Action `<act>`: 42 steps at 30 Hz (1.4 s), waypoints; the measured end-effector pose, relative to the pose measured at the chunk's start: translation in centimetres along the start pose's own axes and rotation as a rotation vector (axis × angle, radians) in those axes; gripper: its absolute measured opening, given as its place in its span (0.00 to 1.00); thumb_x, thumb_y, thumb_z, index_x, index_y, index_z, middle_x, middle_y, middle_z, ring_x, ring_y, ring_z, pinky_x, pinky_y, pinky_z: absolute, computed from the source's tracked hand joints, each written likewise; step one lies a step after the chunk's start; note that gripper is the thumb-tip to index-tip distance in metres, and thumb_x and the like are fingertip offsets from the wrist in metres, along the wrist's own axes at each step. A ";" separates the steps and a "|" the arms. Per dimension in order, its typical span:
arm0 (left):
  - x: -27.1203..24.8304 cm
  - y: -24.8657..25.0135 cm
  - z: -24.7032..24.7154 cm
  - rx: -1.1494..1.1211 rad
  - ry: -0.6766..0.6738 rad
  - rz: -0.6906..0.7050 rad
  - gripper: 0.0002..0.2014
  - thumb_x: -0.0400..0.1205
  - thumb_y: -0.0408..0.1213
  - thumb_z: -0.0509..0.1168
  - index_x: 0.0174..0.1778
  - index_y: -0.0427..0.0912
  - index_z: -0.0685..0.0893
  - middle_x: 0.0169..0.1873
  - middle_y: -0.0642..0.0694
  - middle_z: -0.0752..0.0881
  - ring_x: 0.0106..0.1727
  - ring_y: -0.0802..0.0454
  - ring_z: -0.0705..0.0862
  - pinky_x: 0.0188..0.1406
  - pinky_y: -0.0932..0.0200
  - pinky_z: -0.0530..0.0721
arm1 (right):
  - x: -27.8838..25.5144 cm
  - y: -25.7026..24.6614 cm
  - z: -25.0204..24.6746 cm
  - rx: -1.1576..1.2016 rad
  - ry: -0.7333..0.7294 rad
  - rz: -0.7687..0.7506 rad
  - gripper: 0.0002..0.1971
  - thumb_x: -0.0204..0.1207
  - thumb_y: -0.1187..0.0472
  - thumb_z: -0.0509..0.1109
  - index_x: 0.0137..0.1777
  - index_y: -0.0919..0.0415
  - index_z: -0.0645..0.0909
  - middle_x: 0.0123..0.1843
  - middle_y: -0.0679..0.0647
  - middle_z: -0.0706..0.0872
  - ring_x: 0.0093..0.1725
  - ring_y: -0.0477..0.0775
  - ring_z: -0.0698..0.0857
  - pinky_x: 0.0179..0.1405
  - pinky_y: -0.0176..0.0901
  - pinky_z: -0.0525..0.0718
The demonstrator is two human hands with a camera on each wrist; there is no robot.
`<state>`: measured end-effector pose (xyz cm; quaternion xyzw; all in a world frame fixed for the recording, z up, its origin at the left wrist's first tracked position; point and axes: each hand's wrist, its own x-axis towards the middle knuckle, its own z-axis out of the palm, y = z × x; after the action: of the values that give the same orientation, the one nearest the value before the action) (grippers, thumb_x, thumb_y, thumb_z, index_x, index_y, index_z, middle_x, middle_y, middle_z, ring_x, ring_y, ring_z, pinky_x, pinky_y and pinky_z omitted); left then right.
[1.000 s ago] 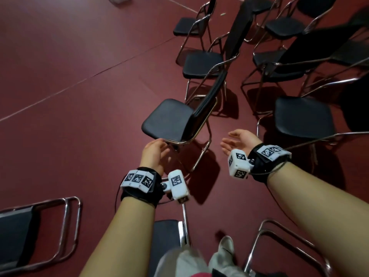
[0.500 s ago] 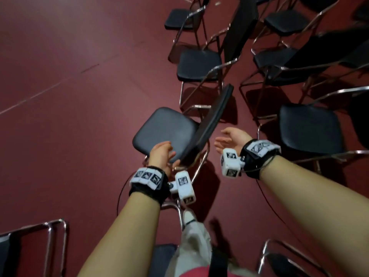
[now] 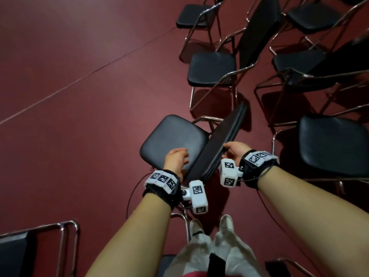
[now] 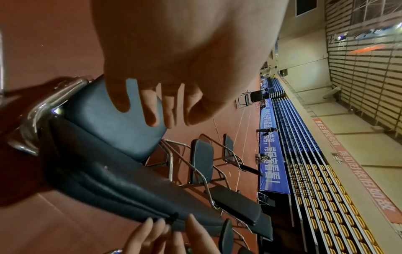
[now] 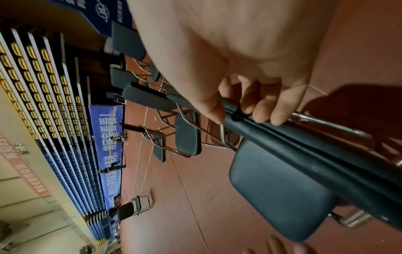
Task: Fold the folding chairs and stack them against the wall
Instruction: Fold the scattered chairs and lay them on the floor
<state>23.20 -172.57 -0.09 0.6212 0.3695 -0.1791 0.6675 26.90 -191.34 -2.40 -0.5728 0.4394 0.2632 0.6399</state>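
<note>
Black padded chair (image 3: 173, 136) with chrome frame on dark red floor (image 3: 79, 96); black-and-white patterned wrist markers (image 3: 162, 178).

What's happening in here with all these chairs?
A person is starting to fold up one of the black folding chairs. Their right hand grips the top edge of the nearest chair's backrest, while the left hand hovers open over its seat. That chair is still unfolded, and several more open chairs stand on the red floor beyond it.

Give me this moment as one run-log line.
stage: fold start | right hand: grips top edge of the nearest black padded chrome-framed folding chair's backrest | left hand: open over seat | chair: unfolded
</note>
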 end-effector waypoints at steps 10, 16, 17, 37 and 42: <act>0.0 -0.1 1.0 0.045 0.079 0.016 0.06 0.82 0.27 0.66 0.50 0.39 0.87 0.37 0.43 0.85 0.39 0.49 0.83 0.38 0.59 0.81 | -0.2 -3.4 2.9 -0.037 -0.282 0.028 0.04 0.81 0.64 0.65 0.45 0.62 0.75 0.28 0.55 0.76 0.28 0.52 0.79 0.29 0.42 0.84; 0.8 -0.7 0.0 0.119 0.168 0.165 0.20 0.77 0.18 0.61 0.60 0.41 0.82 0.43 0.51 0.82 0.39 0.55 0.81 0.39 0.66 0.83 | -0.1 -3.6 4.5 -0.148 -0.337 -0.097 0.18 0.81 0.68 0.64 0.65 0.47 0.68 0.49 0.60 0.81 0.39 0.60 0.84 0.37 0.52 0.85; 0.9 -0.7 -0.1 0.148 0.173 0.182 0.22 0.76 0.17 0.62 0.62 0.43 0.80 0.46 0.53 0.81 0.39 0.56 0.82 0.35 0.68 0.82 | -0.1 -3.4 4.5 -0.154 -0.348 -0.110 0.22 0.82 0.68 0.64 0.68 0.44 0.67 0.52 0.60 0.81 0.40 0.60 0.84 0.39 0.54 0.85; 8.6 -1.5 -4.3 -0.112 0.317 0.141 0.21 0.75 0.30 0.72 0.63 0.47 0.78 0.46 0.50 0.85 0.50 0.48 0.86 0.51 0.56 0.84 | 6.4 1.0 3.4 -0.090 0.058 0.119 0.06 0.80 0.65 0.67 0.43 0.62 0.73 0.37 0.58 0.74 0.35 0.56 0.76 0.31 0.44 0.77; 11.0 -0.4 -6.3 -0.194 0.305 0.113 0.28 0.70 0.42 0.71 0.68 0.51 0.76 0.55 0.46 0.87 0.57 0.45 0.87 0.61 0.44 0.86 | 8.8 3.1 4.0 -0.197 0.140 0.120 0.10 0.79 0.61 0.71 0.39 0.62 0.76 0.37 0.59 0.75 0.33 0.56 0.74 0.45 0.53 0.78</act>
<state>28.47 -164.14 -7.99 0.5935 0.4463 -0.0085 0.6697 29.50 -188.28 -11.78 -0.6225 0.4885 0.3022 0.5314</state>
